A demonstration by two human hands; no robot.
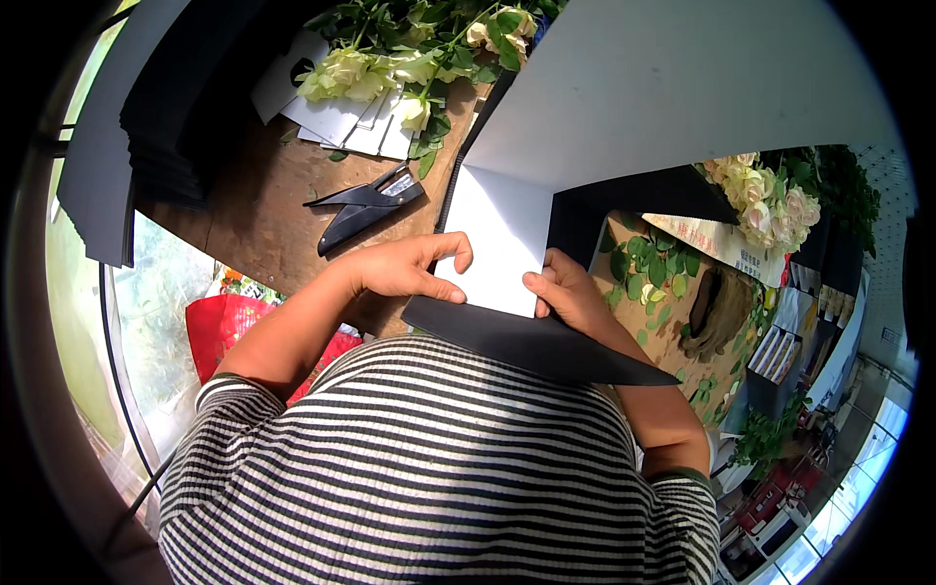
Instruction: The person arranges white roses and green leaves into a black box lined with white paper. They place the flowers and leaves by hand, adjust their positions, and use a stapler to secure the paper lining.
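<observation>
Before me stands a partly folded cardboard sheet, white to grey inside and black outside. Its large grey panel rises at the upper right, and a black flap lies against my striped shirt. My left hand grips the left edge of the white part, thumb near the flap's fold and index finger bent over the panel; its other fingers are hidden. On the right edge, my right hand pinches the cardboard, thumb inside and most fingers behind. A black plier stapler rests on the wooden table left of the cardboard.
Cream roses lie over white cards at the back of the table. Stacked black sheets stand at the left. More roses and scattered leaves are on the right, beside a brown glove-like item. A red bag sits below left.
</observation>
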